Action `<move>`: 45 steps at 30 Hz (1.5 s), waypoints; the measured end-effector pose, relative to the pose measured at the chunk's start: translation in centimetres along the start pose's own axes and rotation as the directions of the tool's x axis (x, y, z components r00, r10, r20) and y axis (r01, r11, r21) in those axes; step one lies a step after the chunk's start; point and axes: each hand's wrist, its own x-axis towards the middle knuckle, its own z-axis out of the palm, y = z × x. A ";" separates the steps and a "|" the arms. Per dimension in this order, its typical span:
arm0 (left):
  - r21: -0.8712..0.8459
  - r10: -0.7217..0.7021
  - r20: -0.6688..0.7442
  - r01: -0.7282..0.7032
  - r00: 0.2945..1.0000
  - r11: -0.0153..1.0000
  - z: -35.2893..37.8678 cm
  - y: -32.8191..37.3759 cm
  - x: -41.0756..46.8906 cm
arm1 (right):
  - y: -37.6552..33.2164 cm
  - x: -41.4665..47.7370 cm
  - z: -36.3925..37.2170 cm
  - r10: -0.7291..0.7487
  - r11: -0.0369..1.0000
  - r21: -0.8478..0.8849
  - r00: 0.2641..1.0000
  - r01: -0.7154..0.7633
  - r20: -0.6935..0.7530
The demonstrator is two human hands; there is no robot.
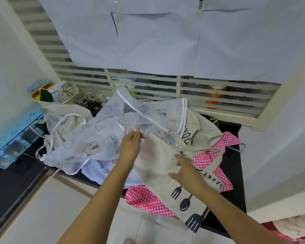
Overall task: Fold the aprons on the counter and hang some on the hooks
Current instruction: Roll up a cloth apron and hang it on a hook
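A heap of aprons covers the black counter [231, 166]. On top at the left lies a sheer white apron [99, 138] with printed houses and pans. A beige apron [158, 166] with black fork and spoon prints hangs over the counter's front edge. Under it lies a pink checked apron [144, 198]. My left hand [130, 147] pinches the top edge of the beige apron where it meets the white one. My right hand [187, 171] rests on the beige apron's right side, fingers bent against the cloth. No hooks are in view.
Another beige apron [206, 127] with black lettering lies behind. A light blue striped cloth [95, 168] peeks out below the white apron. Jars and a packet [60, 94] crowd the back left corner. A blue plastic rack [16, 138] is on the left wall. A barred window [183, 88] runs behind.
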 end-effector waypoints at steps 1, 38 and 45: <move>-0.039 -0.059 0.099 0.063 0.993 0.997 0.3 -0.9 -0.6 | -0.1 0.2 0.0 0.007 1.000 0.025 1.000 -0.007 -0.008; 0.027 -0.046 0.272 0.040 0.961 0.999 1.1 -7.5 -0.9 | -5.2 0.9 2.0 -0.437 0.899 0.067 0.896 0.432 0.080; 0.648 0.535 0.417 -0.653 0.735 0.392 0.8 -10.4 0.0 | -5.9 1.5 0.0 -0.500 0.798 -0.319 0.857 0.512 0.126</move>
